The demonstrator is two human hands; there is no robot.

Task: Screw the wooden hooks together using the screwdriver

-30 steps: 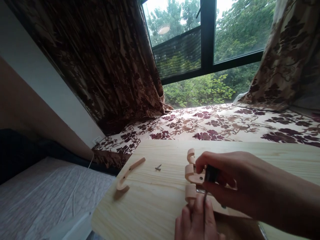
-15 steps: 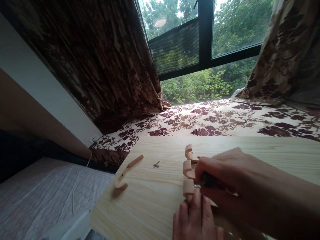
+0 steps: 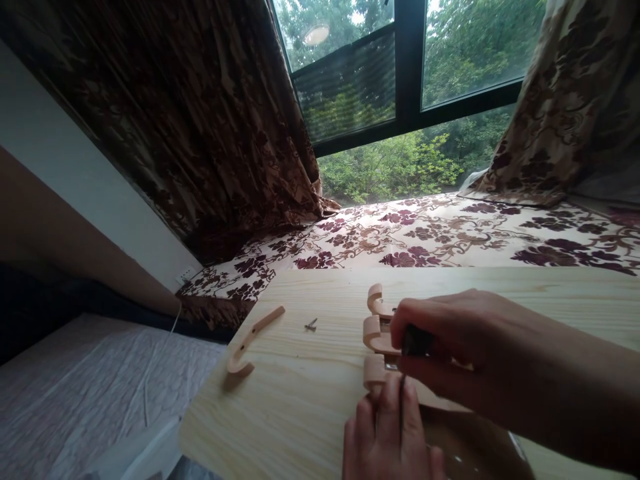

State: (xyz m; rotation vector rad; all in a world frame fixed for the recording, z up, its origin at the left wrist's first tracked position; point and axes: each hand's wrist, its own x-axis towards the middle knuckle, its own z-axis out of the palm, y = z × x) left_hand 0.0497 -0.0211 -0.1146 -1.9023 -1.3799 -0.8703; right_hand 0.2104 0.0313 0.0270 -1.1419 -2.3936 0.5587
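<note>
My left hand [image 3: 390, 433] presses its fingertips on the nearest wooden hook [image 3: 374, 372], holding it down on a pale wood board [image 3: 300, 400]. My right hand [image 3: 445, 340] is closed round the black handle of a screwdriver [image 3: 418, 341], above the row of hooks; its tip is hidden by my fingers. Two more curved wooden hooks, a middle one [image 3: 373, 332] and a far one [image 3: 375, 300], lie beside the first. Below my right wrist is a glossy brown curved piece [image 3: 475, 440], partly covered by my hands.
A loose wooden hook [image 3: 255, 337] with dark holes lies on the board's left side. Small screws [image 3: 311, 325] lie between it and the row. Beyond the board is a flowered window seat [image 3: 400, 233]; to the left, a covered mattress [image 3: 100, 387].
My right hand has shifted slightly and turned with the screwdriver, and more of the brown piece shows below it. My left hand stays on the hook. The view has moved a little.
</note>
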